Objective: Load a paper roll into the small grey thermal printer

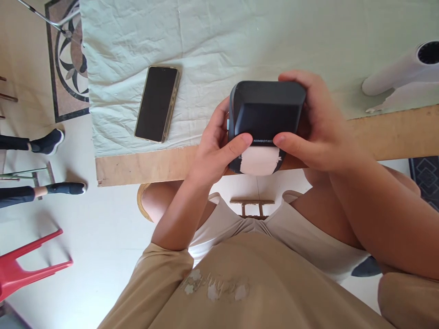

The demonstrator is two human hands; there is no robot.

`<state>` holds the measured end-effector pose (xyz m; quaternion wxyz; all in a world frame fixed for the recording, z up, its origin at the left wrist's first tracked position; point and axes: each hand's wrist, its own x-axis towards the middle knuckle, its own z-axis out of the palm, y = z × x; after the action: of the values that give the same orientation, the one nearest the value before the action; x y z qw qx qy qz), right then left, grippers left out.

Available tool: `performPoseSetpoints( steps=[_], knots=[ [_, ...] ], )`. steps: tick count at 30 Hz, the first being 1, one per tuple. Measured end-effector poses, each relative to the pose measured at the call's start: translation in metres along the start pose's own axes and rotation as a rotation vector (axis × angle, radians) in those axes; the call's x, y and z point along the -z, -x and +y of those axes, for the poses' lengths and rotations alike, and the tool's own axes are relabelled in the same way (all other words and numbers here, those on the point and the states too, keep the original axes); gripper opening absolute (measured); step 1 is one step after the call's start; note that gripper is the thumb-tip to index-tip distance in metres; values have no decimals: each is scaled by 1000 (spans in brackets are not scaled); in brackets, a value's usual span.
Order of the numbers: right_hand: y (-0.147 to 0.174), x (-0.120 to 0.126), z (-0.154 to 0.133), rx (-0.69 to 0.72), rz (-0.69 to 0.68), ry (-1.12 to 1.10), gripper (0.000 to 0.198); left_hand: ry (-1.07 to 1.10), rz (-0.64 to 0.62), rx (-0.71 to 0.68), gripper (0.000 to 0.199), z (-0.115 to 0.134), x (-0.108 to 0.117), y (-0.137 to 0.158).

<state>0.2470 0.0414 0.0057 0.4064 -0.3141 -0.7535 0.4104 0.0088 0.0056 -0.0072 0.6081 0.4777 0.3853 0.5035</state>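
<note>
A dark label printer (269,116) marked NIIMBOT is held between both hands above the table's near edge. Pale label paper (259,160) sticks out of its front slot. My left hand (219,139) grips the left side, thumb lying on the front by the lettering. My right hand (313,123) wraps the right side, its thumb on the front edge and its fingers partly hidden behind the body. On the cloth to the left lies a phone (156,104), its screen dark.
A pale green cloth (206,41) covers the table, with a bare wooden edge (147,164) nearest me. A white roll (394,75) lies at the right. On the floor at left are a red stool (27,269) and another person's shoes (66,188).
</note>
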Motion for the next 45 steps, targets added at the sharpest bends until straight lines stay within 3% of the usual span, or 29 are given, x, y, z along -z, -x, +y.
performPoseSetpoints(
  steps=[16, 22, 28, 37, 42, 45],
  knots=[
    [1, 3, -3, -97, 20, 60, 87, 62, -30, -45, 66, 18, -7, 1],
    [-1, 3, -15, -199, 11, 18, 89, 70, 117, 58, 72, 27, -15, 2],
    [-1, -2, -16, -187, 26, -38, 92, 175, 34, -50, 38, 26, -20, 3],
    [0, 3, -17, -198, 4, 4, 91, 274, 194, 39, 25, 37, -29, 5],
    [-1, 7, -23, -204, -89, -42, 115, 291, 242, 71, 22, 41, -31, 6],
    [2, 9, -19, -201, -71, 12, 117, 298, 276, 90, 21, 41, -31, 4]
  ],
)
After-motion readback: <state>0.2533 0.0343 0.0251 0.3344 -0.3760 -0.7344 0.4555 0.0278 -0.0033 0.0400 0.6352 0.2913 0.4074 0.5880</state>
